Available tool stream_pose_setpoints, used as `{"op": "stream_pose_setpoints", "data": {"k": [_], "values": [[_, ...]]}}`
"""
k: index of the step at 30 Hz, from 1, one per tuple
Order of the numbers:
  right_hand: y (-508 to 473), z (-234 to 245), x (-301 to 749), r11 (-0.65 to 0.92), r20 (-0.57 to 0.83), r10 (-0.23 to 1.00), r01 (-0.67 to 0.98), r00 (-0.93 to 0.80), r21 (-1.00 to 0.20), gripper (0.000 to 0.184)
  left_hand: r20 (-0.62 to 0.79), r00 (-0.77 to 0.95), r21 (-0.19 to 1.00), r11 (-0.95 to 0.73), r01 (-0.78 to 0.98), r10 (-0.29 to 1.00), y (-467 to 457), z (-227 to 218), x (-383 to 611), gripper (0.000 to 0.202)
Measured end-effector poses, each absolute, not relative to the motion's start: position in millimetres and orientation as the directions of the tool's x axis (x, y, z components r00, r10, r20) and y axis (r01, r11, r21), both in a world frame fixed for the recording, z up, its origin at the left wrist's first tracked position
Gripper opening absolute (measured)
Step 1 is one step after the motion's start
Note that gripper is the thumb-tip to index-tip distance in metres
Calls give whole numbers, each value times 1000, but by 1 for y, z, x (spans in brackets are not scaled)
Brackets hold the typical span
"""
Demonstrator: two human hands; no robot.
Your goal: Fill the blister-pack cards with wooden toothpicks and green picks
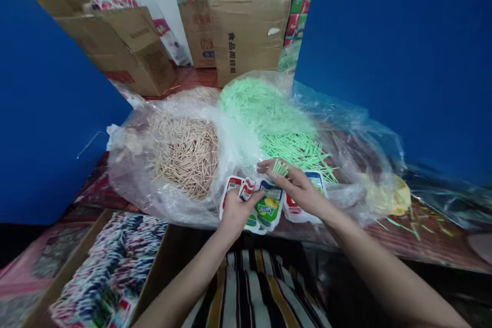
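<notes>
My left hand (pixel 237 211) is closed on a few small printed packs with white edges. The green Sprite pack (pixel 268 206) lies at its fingertips, beside a red one. Between the curled fingers of my right hand (pixel 298 187) is a small bundle of light green sticks (pixel 280 168), held just above the packs. More printed packs (pixel 295 211) show under my right hand, partly covered by it. Right behind that hand, a heap of green sticks (pixel 295 151) spills from a clear plastic bag.
A plastic bag of beige sticks (pixel 188 154) lies open on the left. Cardboard boxes (pixel 249 36) stand at the back, between blue panels (pixel 395 61). At lower left, a carton holds rows of packed colourful pieces (pixel 111 261). Loose green sticks (pixel 403 226) are scattered right.
</notes>
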State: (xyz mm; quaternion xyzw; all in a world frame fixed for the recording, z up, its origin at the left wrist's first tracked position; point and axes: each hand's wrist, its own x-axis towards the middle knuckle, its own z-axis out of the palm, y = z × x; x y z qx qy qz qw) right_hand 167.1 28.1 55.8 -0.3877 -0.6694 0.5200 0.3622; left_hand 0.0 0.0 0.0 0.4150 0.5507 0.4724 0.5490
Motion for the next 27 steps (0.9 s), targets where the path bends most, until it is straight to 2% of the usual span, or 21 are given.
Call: {"op": "stream_pose_setpoints", "data": {"k": [2,5,7,9,11,13,15,17,20,22,26,27], "values": [[27,51,165,170,158,918,2,-365,-985,24,-205,-34,977,202,-75,978,0,3,1,21],[25,49,165,271,267,904,-36,-335,-962,21,-213,-14,975,212,-74,977,-2,6,0,21],[22,49,167,383,316,850,84,-421,-920,23,-228,-7,972,227,-63,974,-3,6,-2,23],[20,50,171,496,306,781,244,-544,-833,28,-245,0,966,244,-80,970,-4,6,-4,25],[18,47,176,555,327,769,321,-550,-767,37,-262,7,957,261,-127,965,-4,5,-5,27],[17,43,179,584,397,784,349,-477,-733,39,-274,13,947,272,-169,962,-4,4,-6,29],[15,37,180,618,449,775,382,-444,-688,33,-266,16,948,264,-176,964,-3,5,-6,28],[14,31,179,626,444,770,412,-458,-662,25,-242,12,957,241,-163,970,-3,6,-5,27],[9,27,176,526,403,842,387,-358,-757,27,-232,5,961,230,-155,973,-4,7,-5,26],[6,25,176,507,411,857,370,-310,-779,30,-231,11,963,230,-139,973,-5,8,-5,27],[1,22,179,621,458,781,458,-424,-636,25,-186,-15,981,185,-61,982,-7,10,-4,25],[0,21,179,606,445,793,468,-416,-643,25,-195,-22,979,193,-67,981,-8,10,-4,25]]}}
